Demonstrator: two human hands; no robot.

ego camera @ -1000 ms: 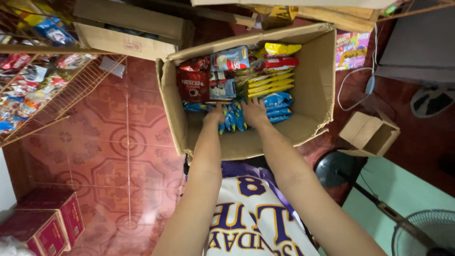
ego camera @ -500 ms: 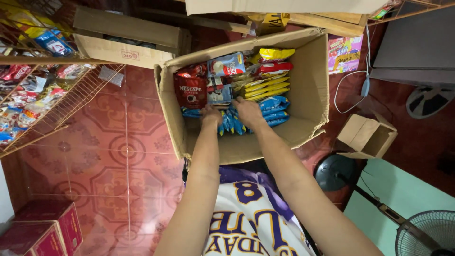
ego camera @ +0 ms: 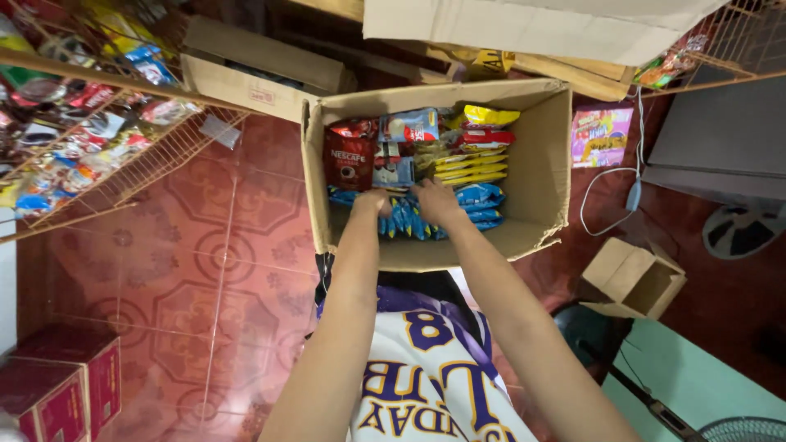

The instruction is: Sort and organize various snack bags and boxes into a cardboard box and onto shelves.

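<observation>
An open cardboard box (ego camera: 547, 155) stands on the red tiled floor in front of me, packed with snack and drink packets. Both my arms reach down into it. My left hand (ego camera: 372, 202) and my right hand (ego camera: 434, 200) are closed around a bunch of blue packets (ego camera: 405, 221) near the box's front. More blue packets (ego camera: 483, 200) lie to the right. A dark red coffee pack (ego camera: 348, 160) sits at the left, yellow packets (ego camera: 471, 164) at the middle right, and a light blue packet (ego camera: 409, 125) at the back.
A wire rack (ego camera: 90, 139) with several packets hangs at the left. Red boxes (ego camera: 57, 385) sit at the bottom left, a small open carton (ego camera: 634, 278) at the right, another cardboard box (ego camera: 254, 69) behind, a fan (ego camera: 741, 229) far right.
My view has shifted slightly, and both hands have stayed on the blue packets, drawing them a little toward the box's front wall.
</observation>
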